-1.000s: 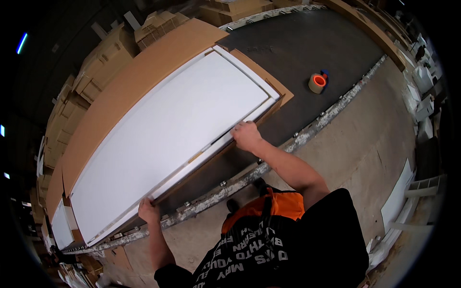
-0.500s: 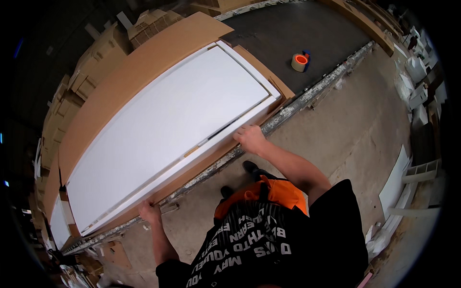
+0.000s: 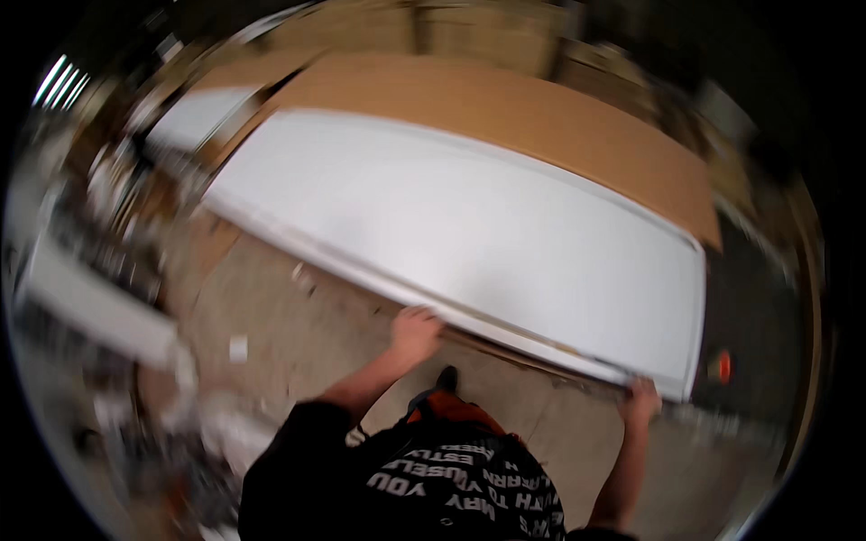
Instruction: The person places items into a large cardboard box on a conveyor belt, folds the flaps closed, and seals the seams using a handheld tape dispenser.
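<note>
A large white board [image 3: 433,216] lies flat in an open cardboard carton [image 3: 541,122], with a long white strip [image 3: 307,252] along its near side. My left hand [image 3: 417,334] is at the middle of that near edge, its fingers curled over the white strip. Near the right corner, my right hand [image 3: 641,399] has its fingers bent over the same edge. Motion blur softens both hands, and the thumbs are mostly hidden.
A tape roll with a red-orange core [image 3: 721,367] lies on the dark tabletop [image 3: 753,307] to the right. Brown cartons [image 3: 487,36] are stacked behind. A smaller white panel [image 3: 198,117] lies far left; blurred white pieces and scraps [image 3: 99,316] crowd the left side.
My view has swung to the left, so the board now runs down toward the right. My left hand appears farther along the edge toward my right hand; both remain at the near edge.
</note>
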Tool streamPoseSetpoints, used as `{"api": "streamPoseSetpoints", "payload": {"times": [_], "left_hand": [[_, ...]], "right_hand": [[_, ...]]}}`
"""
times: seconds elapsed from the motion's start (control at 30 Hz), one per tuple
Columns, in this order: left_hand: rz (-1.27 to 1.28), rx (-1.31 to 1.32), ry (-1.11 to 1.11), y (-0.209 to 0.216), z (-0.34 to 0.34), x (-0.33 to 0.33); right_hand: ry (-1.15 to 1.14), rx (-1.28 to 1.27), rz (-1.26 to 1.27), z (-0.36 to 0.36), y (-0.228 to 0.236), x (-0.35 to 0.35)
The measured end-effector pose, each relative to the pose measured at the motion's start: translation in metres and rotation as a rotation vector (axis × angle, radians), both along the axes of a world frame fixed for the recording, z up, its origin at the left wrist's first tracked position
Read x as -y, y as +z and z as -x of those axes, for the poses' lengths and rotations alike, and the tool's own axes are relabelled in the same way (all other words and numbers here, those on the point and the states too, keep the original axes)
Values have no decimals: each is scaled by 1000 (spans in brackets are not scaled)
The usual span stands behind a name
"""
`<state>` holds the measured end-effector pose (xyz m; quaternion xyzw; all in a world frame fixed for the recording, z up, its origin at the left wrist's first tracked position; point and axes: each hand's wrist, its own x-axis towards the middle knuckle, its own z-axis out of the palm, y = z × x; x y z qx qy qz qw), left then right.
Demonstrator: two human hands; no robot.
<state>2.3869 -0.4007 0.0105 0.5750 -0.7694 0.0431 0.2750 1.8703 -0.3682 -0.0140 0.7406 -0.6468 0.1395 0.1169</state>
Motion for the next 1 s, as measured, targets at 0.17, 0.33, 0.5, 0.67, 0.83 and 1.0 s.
{"api": "streamPoseSetpoints", "payload": {"times": [0.17, 0.33, 0.5, 0.67, 0.83, 1.0], "left_hand": [[85, -229, -270, 24, -32, -9], [392, -93, 214, 6, -112, 0], [528, -92, 139, -2, -115, 67], [482, -54, 176, -8, -116, 53], [431, -49, 162, -5, -124, 51], [360, -20, 154, -3, -156, 63]], "right_hand": [[52, 32, 61, -6, 4, 8], [-1, 47, 78, -37, 28, 8], [-204, -258, -18, 4, 12, -1], [-103, -197, 76, -1, 20, 3], [-213, -196, 3, -23, 34, -6], [-134, -46, 152, -53, 17, -19]]}}
